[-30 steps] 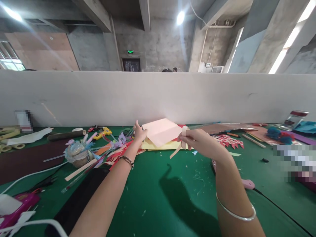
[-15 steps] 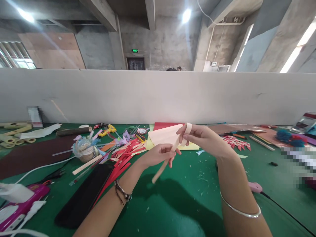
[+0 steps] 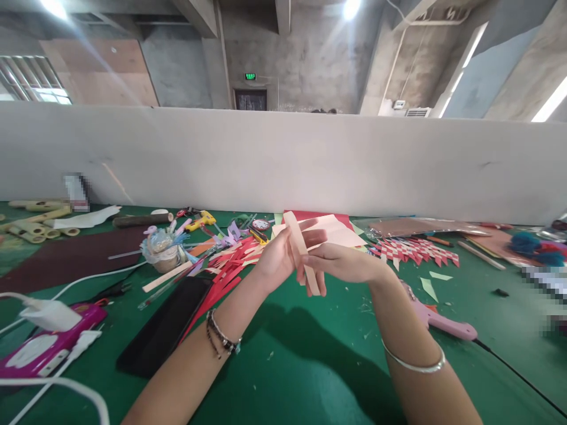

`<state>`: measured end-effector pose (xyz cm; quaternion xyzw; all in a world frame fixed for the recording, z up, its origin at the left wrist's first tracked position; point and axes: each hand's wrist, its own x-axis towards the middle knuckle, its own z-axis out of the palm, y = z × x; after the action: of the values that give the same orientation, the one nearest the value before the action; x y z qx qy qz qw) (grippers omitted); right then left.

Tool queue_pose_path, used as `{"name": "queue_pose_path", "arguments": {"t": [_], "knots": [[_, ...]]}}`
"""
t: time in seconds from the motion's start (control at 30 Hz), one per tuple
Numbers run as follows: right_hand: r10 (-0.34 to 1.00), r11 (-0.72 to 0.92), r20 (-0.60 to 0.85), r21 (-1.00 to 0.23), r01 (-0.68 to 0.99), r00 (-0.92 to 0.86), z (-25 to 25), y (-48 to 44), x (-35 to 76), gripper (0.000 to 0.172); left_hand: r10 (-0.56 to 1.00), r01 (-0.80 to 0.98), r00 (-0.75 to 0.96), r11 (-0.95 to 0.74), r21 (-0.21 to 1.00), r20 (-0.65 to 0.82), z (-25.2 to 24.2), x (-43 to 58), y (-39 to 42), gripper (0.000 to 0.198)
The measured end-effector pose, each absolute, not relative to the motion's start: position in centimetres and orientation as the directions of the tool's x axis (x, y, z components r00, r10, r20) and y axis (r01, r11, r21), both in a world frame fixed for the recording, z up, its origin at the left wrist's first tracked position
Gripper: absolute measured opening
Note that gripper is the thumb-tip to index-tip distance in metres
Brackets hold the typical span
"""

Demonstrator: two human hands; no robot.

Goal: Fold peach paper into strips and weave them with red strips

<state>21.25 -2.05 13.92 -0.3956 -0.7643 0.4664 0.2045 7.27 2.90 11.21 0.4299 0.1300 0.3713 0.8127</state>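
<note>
A pale peach paper strip point(image 3: 300, 249) stands nearly upright between my two hands above the green table point(image 3: 310, 366). My left hand point(image 3: 283, 255) wraps its fingers round the strip's upper part. My right hand point(image 3: 343, 264) pinches the strip's lower end with fingers pressed together. Just behind the hands lie peach, yellow and red paper sheets point(image 3: 339, 231). A fan of red paper strips point(image 3: 225, 273) lies to the left of my left wrist.
A pink glue gun point(image 3: 438, 320) lies right of my right forearm. A yellow glue gun point(image 3: 201, 221), a cup of odds and ends point(image 3: 163, 254), a black flat object point(image 3: 166, 324) and a pink device with white cable point(image 3: 42, 348) sit left. A red-white woven paper piece point(image 3: 416, 251) lies right. A white partition wall point(image 3: 283, 159) runs along the table's back.
My left hand left the peach sheet at the back and came to the strip. Both hands now hold the strip, turned more upright and closer to me. The view has tilted down.
</note>
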Motion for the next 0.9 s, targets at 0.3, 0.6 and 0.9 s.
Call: {"name": "queue_pose_path", "arguments": {"t": [0.3,0.6,0.9], "knots": [[0.886,0.16,-0.21,-0.697,0.698,-0.413,13.6,-1.8,21.7,0.043,0.781,-0.524,0.607,0.254,0.813,0.147,10.8,7.6,2.8,0.03],[0.94,0.335,0.295,-0.69,0.642,-0.173,15.3,-3.1,22.9,0.036,0.492,-0.108,0.866,0.359,0.927,-0.09,10.6,7.6,2.6,0.046],[0.943,0.316,0.311,-0.729,0.607,-0.118,14.9,-2.4,23.7,0.018,0.499,-0.002,0.867,0.002,1.0,0.0,10.6,6.6,2.9,0.039]]}}
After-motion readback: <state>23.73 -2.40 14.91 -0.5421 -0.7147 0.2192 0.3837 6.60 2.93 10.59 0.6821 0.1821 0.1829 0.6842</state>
